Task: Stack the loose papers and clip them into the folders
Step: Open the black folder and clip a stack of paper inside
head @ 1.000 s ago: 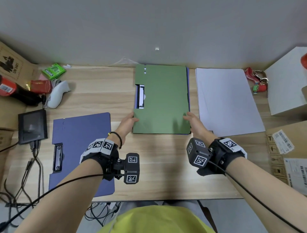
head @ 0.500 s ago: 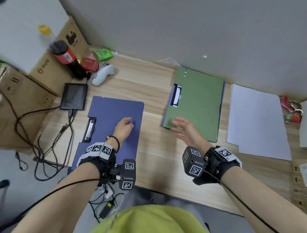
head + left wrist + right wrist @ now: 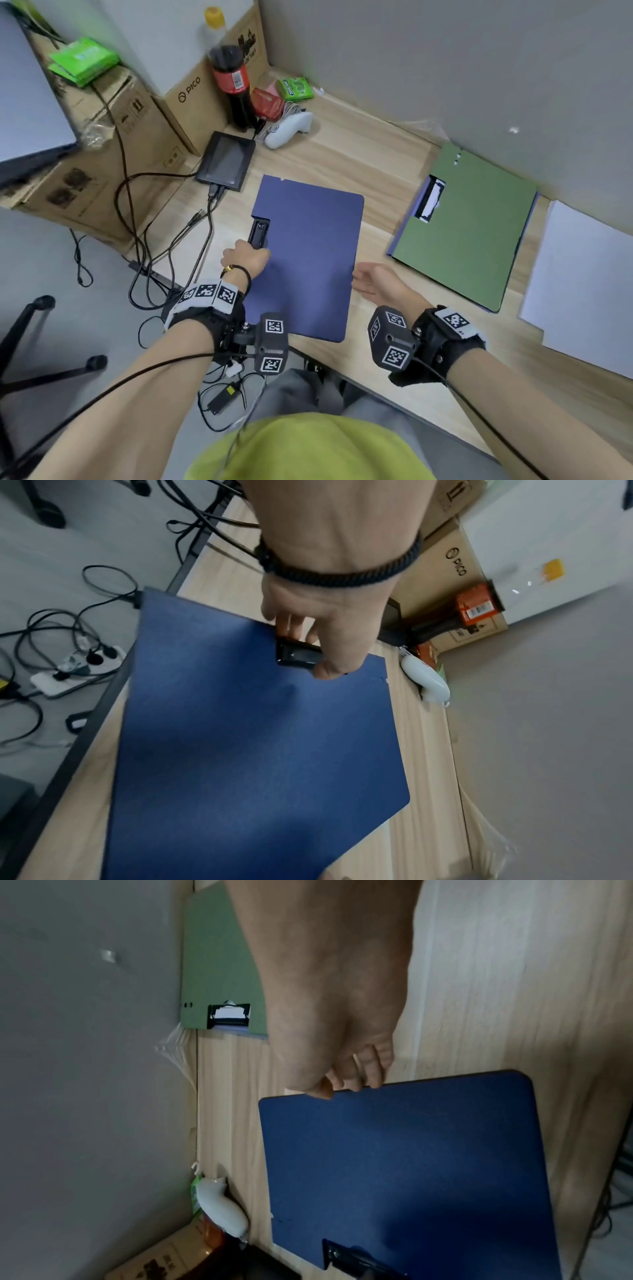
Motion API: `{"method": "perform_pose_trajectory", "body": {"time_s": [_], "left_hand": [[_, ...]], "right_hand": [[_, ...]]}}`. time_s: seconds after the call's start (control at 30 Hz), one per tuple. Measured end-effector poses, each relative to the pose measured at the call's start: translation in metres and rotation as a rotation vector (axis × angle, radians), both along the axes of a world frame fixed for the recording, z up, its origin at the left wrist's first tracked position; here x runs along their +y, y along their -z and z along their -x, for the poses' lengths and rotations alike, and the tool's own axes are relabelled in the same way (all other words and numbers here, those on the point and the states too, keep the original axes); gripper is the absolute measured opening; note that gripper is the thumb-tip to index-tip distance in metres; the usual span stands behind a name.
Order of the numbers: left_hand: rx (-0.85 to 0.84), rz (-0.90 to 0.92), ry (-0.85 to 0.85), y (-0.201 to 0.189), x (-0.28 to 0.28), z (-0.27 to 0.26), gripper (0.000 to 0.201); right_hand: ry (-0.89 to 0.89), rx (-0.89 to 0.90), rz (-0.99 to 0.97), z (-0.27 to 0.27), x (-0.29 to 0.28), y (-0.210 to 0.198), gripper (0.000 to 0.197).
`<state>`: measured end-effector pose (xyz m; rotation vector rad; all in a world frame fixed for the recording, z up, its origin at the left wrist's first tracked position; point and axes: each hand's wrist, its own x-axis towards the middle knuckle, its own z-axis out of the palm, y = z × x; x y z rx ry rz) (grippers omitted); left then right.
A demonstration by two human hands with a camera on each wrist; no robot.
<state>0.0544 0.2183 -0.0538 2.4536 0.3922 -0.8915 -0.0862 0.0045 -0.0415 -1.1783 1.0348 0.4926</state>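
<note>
A blue folder (image 3: 308,253) lies shut on the wooden table (image 3: 376,171) in front of me. My left hand (image 3: 245,257) grips the black clip (image 3: 258,233) at its left edge, thumb on the cover (image 3: 260,750) and fingers (image 3: 291,626) on the clip's (image 3: 296,656) far side. My right hand (image 3: 371,281) holds the folder's right edge, thumb on top and fingertips (image 3: 356,1081) curled at the rim of the cover (image 3: 411,1164). A green folder (image 3: 469,226) with white paper in its clip (image 3: 430,202) lies to the right. Loose white papers (image 3: 582,281) lie beyond it.
A small dark screen (image 3: 226,161), a white controller (image 3: 289,130), a cola bottle (image 3: 234,85) and cardboard boxes (image 3: 191,99) crowd the table's far left. Cables (image 3: 164,246) hang off the left edge. A grey wall (image 3: 445,68) backs the table.
Both hands left the green folder and came over to the blue one. The left hand took hold of its clip; the right hand reached its right edge. The view swung left.
</note>
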Motion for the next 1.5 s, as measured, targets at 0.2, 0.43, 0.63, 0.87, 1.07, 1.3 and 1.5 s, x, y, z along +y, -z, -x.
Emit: {"method": "perform_pose_trajectory", "body": {"time_s": [0.2,0.43,0.63,0.87,1.07,1.3,1.5], "left_hand": [[0.082,0.13,-0.084,0.015,0.016,0.001,0.074],[-0.162,0.245,-0.129,0.007,0.009,0.005,0.048],[-0.208,0.457,-0.113,-0.028,-0.045,-0.006,0.039],[-0.121,0.927,0.195,-0.076,-0.161,0.013,0.048],[0.118,1.106,0.558,-0.131,-0.239,0.079,0.044],[0.36,1.002,0.816,-0.142,-0.26,0.098,0.082],[0.38,0.99,0.759,-0.166,-0.261,0.101,0.05]], "right_hand": [[0.114,0.05,0.031,0.019,-0.002,0.011,0.018],[0.185,-0.142,-0.117,0.019,0.003,-0.021,0.022],[0.152,-0.413,-0.07,0.005,-0.021,-0.089,0.035],[0.283,-0.575,0.001,0.04,-0.064,-0.156,0.055],[0.285,-0.595,0.057,0.071,-0.075,-0.165,0.049],[0.452,-0.554,0.072,0.1,-0.081,-0.137,0.037],[0.439,-0.63,0.121,0.094,-0.085,-0.142,0.06]]}}
